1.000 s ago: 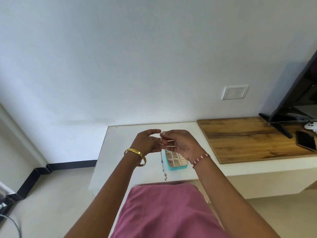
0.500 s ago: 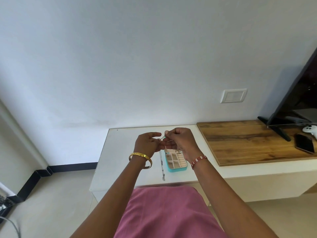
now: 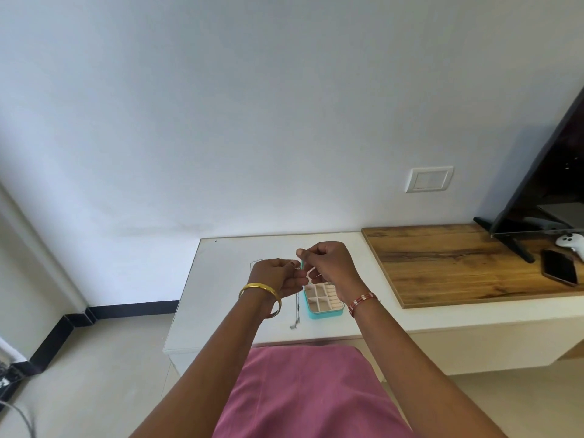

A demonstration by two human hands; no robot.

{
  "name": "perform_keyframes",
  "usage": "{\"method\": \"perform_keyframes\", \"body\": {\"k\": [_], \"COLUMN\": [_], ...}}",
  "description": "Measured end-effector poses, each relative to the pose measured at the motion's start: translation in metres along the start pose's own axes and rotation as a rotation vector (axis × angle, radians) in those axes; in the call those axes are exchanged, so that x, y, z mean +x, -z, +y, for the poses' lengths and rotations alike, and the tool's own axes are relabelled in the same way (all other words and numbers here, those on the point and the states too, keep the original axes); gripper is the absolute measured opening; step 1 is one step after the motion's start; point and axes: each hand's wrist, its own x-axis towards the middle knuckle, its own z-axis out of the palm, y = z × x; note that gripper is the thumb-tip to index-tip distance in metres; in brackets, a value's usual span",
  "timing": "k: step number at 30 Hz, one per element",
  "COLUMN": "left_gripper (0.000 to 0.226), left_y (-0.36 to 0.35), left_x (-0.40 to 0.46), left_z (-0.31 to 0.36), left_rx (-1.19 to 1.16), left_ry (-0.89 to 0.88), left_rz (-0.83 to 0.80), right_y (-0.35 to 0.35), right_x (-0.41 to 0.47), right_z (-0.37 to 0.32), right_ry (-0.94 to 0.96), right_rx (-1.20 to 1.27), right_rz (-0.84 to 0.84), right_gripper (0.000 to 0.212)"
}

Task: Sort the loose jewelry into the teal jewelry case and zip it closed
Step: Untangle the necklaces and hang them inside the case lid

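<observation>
Here the case (image 3: 322,303) lies open on the white worktop (image 3: 221,279), trays up, its long axis running away from the person. It sits just below and slightly right of both hands. A thin chain (image 3: 296,311) hangs down from the grip, just left of the case. The left hand (image 3: 278,278) and right hand (image 3: 331,267) both pinch it at the top, fingertips nearly touching. The right hand is nearer the case, so the chain probably goes in rightward and down.
</observation>
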Motion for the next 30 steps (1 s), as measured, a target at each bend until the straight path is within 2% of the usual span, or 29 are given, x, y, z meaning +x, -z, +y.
{"method": "perform_keyframes", "body": {"k": [4,7,15,19,24,27,30], "left_gripper": [0.015,0.013,0.011,0.008,0.009,0.011,0.011], "left_y": [-0.001,0.001,0.000,-0.003,-0.003,-0.001,-0.001], "left_x": [0.001,0.003,0.006,0.008,0.010,0.010,0.010], "left_z": [-0.001,-0.004,-0.008,-0.007,-0.010,-0.013,-0.016], "left_rx": [-0.147,-0.147,0.164,0.340,0.389,0.398,0.402], "left_ry": [0.049,0.043,-0.106,-0.189,-0.228,-0.226,-0.260], "left_rz": [0.009,0.050,0.129,0.181,0.182,0.194,0.201], "right_y": [-0.001,-0.001,0.002,0.000,-0.005,-0.003,-0.002], "right_x": [-0.004,-0.005,-0.007,-0.008,-0.007,-0.003,-0.002], "right_z": [0.006,0.008,0.006,0.006,0.006,0.006,0.008], "right_ry": [-0.051,-0.061,-0.227,-0.224,-0.255,-0.336,-0.346], "right_rx": [0.031,0.041,0.084,0.151,0.300,0.412,0.288], "right_rz": [-0.076,-0.121,-0.252,-0.169,-0.013,-0.029,-0.071], "right_gripper": [0.027,0.020,0.013,0.009,0.010,0.006,0.011]}}
